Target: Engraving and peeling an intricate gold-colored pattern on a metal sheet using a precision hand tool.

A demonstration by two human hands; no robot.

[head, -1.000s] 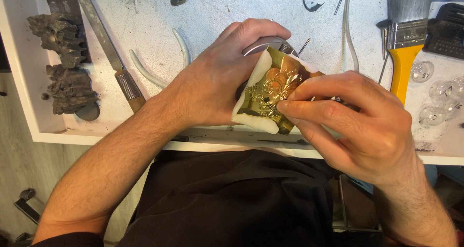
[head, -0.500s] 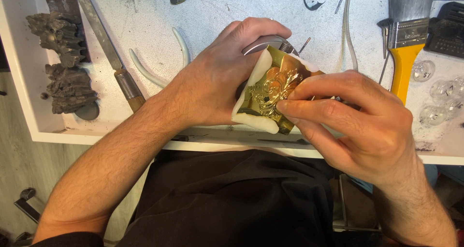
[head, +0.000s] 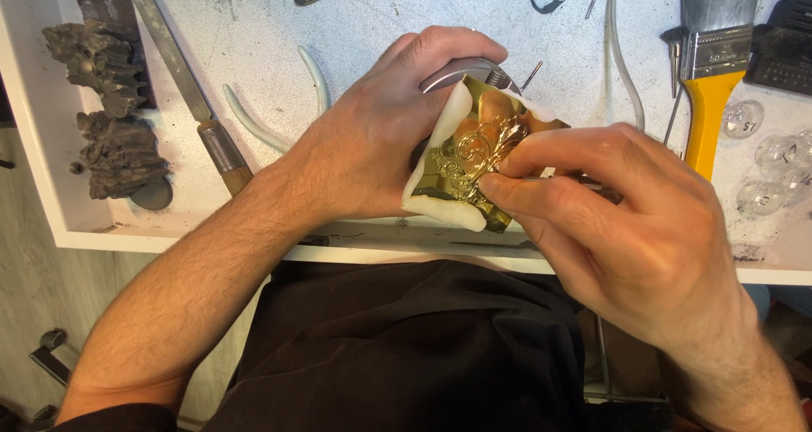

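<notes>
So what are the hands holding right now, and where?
The left hand cups the white mould with gold relief from behind, by its left edge. The right hand pinches a thin tool, mostly hidden, against the gold face.

I am looking down at a white workbench [head: 254, 26] whose top is showing grey smudges and dark specks all over. Its raised white edge [head: 38, 144] is running down the left side and along the front, toward the person. Beyond that edge, at the lower left, a pale wood-grain floor [head: 25, 297] is showing, with a dark metal fitting [head: 46, 352] lying on it. Light is falling evenly across the bench, casting only soft, short shadows. No wall or window is coming into my view from this angle.
</notes>
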